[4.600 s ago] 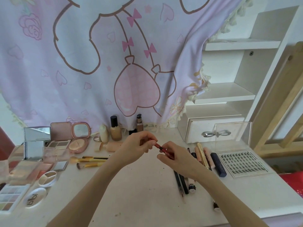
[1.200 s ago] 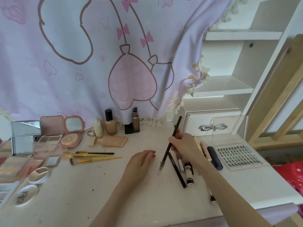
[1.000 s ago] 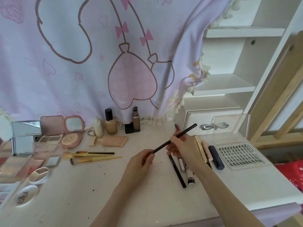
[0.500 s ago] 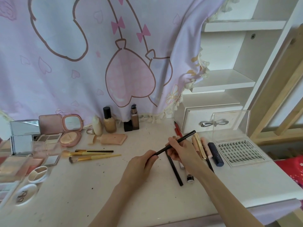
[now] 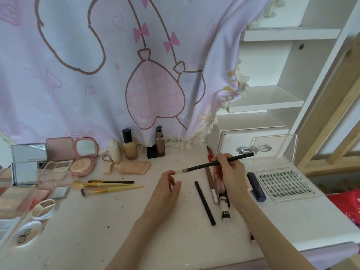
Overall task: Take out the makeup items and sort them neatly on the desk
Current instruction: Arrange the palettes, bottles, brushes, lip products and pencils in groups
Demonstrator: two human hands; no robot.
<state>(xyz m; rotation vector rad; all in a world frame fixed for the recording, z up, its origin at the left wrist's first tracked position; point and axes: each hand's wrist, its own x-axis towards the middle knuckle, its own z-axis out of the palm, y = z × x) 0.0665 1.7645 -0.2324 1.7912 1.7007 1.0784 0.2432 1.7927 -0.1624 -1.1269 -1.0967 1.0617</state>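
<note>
Above the middle of the white desk (image 5: 136, 227) my right hand (image 5: 228, 173) grips a black eye pencil (image 5: 218, 162) held almost level. Its clear cap end points left, and there the fingertips of my left hand (image 5: 164, 193) pinch it. Below them on the desk lie a black pen (image 5: 205, 203), a brown pencil (image 5: 210, 178), a red pencil (image 5: 209, 154), a white tube (image 5: 224, 204) and a navy tube (image 5: 257, 187). My right hand and forearm hide some of these sticks in part.
Makeup brushes (image 5: 109, 187), a peach tube (image 5: 133, 167), two foundation bottles (image 5: 129, 148), a pink compact (image 5: 83, 164) and palettes (image 5: 17, 199) fill the left side. A clear false-lash case (image 5: 286, 184) sits right, in front of a white drawer (image 5: 229, 141). A lilac curtain (image 5: 116, 75) hangs behind.
The red pencil that both hands held earlier now lies on the desk. My right hand picked up the black pencil and levelled it, and my left hand came up to its capped end.
</note>
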